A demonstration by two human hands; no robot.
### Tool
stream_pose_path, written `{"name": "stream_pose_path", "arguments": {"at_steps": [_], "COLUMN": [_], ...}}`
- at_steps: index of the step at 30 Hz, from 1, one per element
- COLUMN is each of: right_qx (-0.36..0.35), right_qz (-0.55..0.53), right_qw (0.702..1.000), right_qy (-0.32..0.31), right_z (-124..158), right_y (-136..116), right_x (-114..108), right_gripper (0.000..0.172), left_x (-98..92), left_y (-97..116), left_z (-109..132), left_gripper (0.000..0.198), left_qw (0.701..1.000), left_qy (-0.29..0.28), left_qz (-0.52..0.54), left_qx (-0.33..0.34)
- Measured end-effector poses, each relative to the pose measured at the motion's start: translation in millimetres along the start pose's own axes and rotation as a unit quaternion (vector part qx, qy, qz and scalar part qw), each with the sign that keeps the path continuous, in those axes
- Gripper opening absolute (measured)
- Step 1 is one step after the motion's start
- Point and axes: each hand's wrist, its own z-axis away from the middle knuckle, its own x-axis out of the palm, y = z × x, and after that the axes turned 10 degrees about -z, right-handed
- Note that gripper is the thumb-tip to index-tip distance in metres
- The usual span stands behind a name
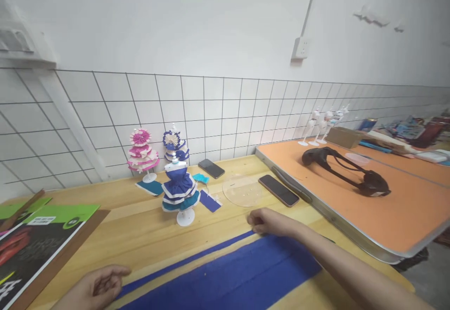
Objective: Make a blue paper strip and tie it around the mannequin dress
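My left hand (pixel 100 285) rests at the near left of the wooden table (pixel 140 235), fingers loosely curled, touching the end of a narrow blue strip (pixel 183 263). My right hand (pixel 269 222) lies closed, knuckles up, on the far edge of a wide blue sheet (pixel 246 277); whether it pinches the sheet is hidden. A little beyond the hands stands a small blue and white paper dress on a white stand (pixel 180 192). Behind it stand a pink paper dress (pixel 142 154) and another blue one (pixel 175 145).
Two phones (pixel 211 168) (pixel 279 190) and a clear round disc (pixel 242 191) lie on the wood. A green and black box (pixel 38 239) sits at the left. At the right, an orange table (pixel 386 207) holds a black headset (pixel 351 172), white stands and clutter.
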Motion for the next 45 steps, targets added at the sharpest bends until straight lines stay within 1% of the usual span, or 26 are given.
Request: {"name": "stream_pose_path", "arguments": {"at_steps": [3,6,10,12,14,17,21,23,24,25,26,27,28,29,31,32,33,35,36,37,38,39,41,42,43,45], "right_qx": [0.002,-0.004,-0.016,-0.009,0.003,0.012,0.014,0.006,-0.008,-0.032,-0.061,-0.094,-0.123,-0.147,-0.164,-0.167,-0.155,-0.124,-0.109,-0.098,-0.091,-0.087,-0.081,-0.077,-0.071,-0.057], "right_qz": [-0.024,-0.03,-0.023,-0.019,-0.014,-0.006,0.018,0.066,0.095,0.123,0.143,0.141,0.126,0.114,0.125,0.14,0.157,0.204,0.225,0.242,0.253,0.257,0.244,0.227,0.201,0.137], "right_qw": [0.999,0.999,1.0,0.999,0.998,0.996,0.996,0.99,0.983,0.973,0.965,0.963,0.968,0.976,0.977,0.976,0.975,0.971,0.968,0.965,0.963,0.962,0.966,0.971,0.977,0.989], "right_qy": [-0.04,-0.042,0.0,0.031,0.058,0.083,0.085,0.124,0.156,0.191,0.213,0.21,0.176,0.117,0.048,0.015,0.003,-0.015,-0.017,-0.02,-0.02,-0.019,-0.013,-0.01,-0.007,0.002], "right_z": [1.1,4.5,9.4,12.6,16.3,22.1,26.0,24.5,23.2,21.9,21.0,20.7,21.0,21.8,23.3,23.0,21.7,16.1,12.5,9.0,6.1,3.8,1.8,1.8,2.0,2.1], "right_y": [2.1,-0.6,-2.4,-1.2,1.5,10.1,29.5,32.0,27.8,19.1,6.0,-10.9,-30.3,-50.7,-87.9,-102.3,-113.1,-124.7,-126.7,-126.9,-126.1,-124.7,-121.6,-120.2,-119.2,-118.5], "right_x": [-3.6,-3.5,1.5,2.9,2.0,-5.6,-22.1,-22.8,-18.4,-10.1,2.0,17.6,35.6,55.0,92.4,108.4,121.8,140.8,147.0,151.3,154.1,155.6,154.4,151.9,148.3,139.5], "right_gripper": [0.011,0.012,0.01,0.011,0.014,0.018,0.025,0.024,0.022,0.02,0.02,0.021,0.022,0.024,0.024,0.02,0.017,0.013,0.012,0.013,0.015,0.018,0.021,0.021,0.021,0.018], "left_x": [-6.5,-12.2,-13.5,-12.0,-9.9,-6.2,-2.2,-0.7,0.0,0.7,1.3,1.8,2.3,2.5,2.8,2.9,3.3,5.4,7.4,10.2,13.7,17.7,26.4,30.6,34.4,40.3], "left_y": [10.0,21.9,30.8,33.7,37.3,44.5,51.0,50.1,48.7,46.6,44.3,41.8,39.6,38.0,37.2,38.6,41.1,48.8,53.4,57.8,61.8,65.0,68.3,68.4,67.6,64.2], "left_z": [4.7,8.7,12.6,13.7,14.5,15.5,15.6,14.5,13.5,12.2,10.8,9.1,7.5,5.9,3.8,3.6,4.1,7.3,9.8,12.7,15.6,18.2,21.6,22.2,21.9,19.7], "left_gripper": [0.05,0.04,0.03,0.028,0.026,0.027,0.03,0.029,0.028,0.029,0.03,0.031,0.032,0.033,0.033,0.032,0.03,0.028,0.028,0.029,0.031,0.033,0.036,0.036,0.036,0.034], "left_qw": [0.999,0.997,0.992,0.99,0.99,0.991,0.992,0.993,0.994,0.995,0.996,0.996,0.996,0.995,0.994,0.993,0.992,0.991,0.991,0.993,0.994,0.992,0.978,0.969,0.964,0.964], "left_qy": [-0.049,-0.077,-0.085,-0.087,-0.077,-0.054,-0.054,-0.048,-0.042,-0.033,-0.021,-0.008,0.007,0.021,0.05,0.063,0.076,0.09,0.083,0.061,0.019,-0.038,-0.159,-0.201,-0.227,-0.237], "left_qz": [-0.002,-0.025,-0.088,-0.1,-0.104,-0.103,-0.085,-0.075,-0.068,-0.06,-0.052,-0.046,-0.042,-0.041,-0.046,-0.048,-0.046,-0.028,-0.009,0.018,0.046,0.069,0.095,0.098,0.096,0.087], "left_qx": [-0.013,-0.004,0.026,0.037,0.051,0.066,0.069,0.073,0.074,0.073,0.073,0.076,0.08,0.084,0.09,0.091,0.093,0.099,0.101,0.101,0.099,0.097,0.101,0.101,0.099,0.087]}}
